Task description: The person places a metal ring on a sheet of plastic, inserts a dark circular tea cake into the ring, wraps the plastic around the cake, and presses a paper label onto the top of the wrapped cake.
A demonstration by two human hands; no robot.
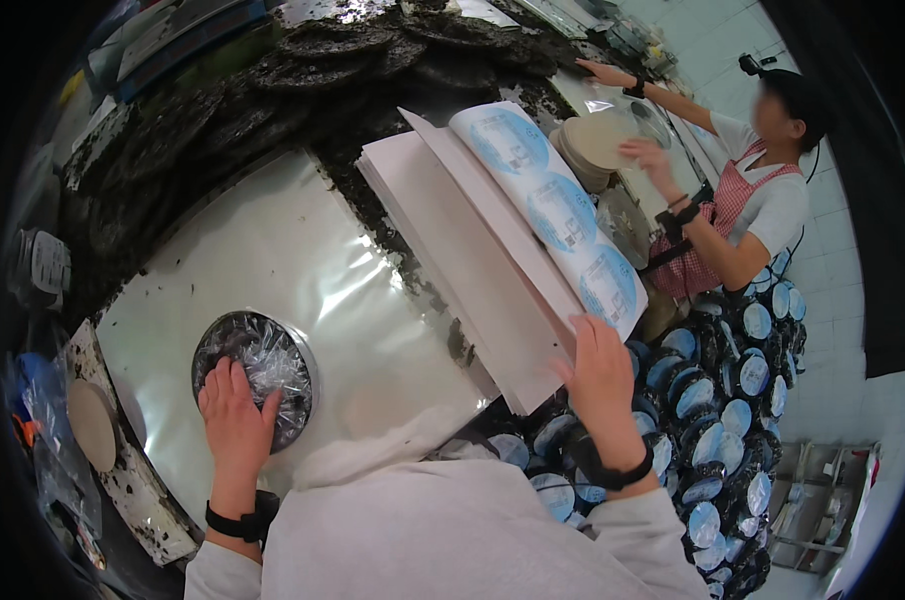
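Observation:
On the left of the shiny work surface (373, 300), a round dark cake in crinkled clear plastic wrap (288, 365) sits inside a round rim. My left hand (235, 415) lies over its lower left part, fingers stretched out and thumb apart. A stack of pale sheets (453, 265) rests right of it, partly over the table's edge. The curled top sheet of round blue labels (548, 200) bends up from the stack. At its lower corner my right hand (603, 375) has fingers on the label sheet and thumb at the gap beneath, holding the edge.
Dark crumbly rounds (343, 50) lie heaped along the back. A large pile of blue-labelled dark discs (713, 400) stands low on the right. A co-worker (743, 180) in a red checked apron stands beyond, by round pale discs (598, 140). Another pale disc (93, 425) lies far left.

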